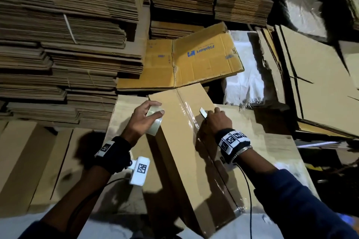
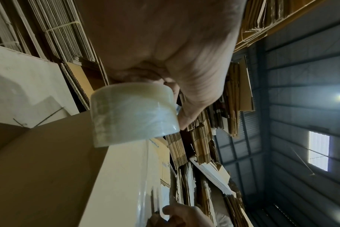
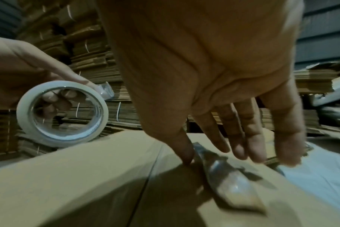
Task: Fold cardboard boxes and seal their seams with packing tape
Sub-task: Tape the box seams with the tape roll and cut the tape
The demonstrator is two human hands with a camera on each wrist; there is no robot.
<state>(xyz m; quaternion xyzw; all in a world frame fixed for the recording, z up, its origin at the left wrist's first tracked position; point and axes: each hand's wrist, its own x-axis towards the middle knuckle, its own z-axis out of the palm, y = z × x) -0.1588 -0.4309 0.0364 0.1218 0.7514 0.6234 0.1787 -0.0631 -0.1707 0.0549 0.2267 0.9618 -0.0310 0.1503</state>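
- the long cardboard box lies across flat cartons, clear tape already along its top seam.
- right hand: fingers fairly straight, spread and pressing the tape down; a small blade pokes out beside them, though how it is held is unclear.
- left hand: fingers clamped on the tape roll at the box's left edge.
- best to rub firmly along the seam, roll kept clear.
- beyond: a yellow printed carton, a white sack, and tall stacks of flat cardboard crowd the far end.
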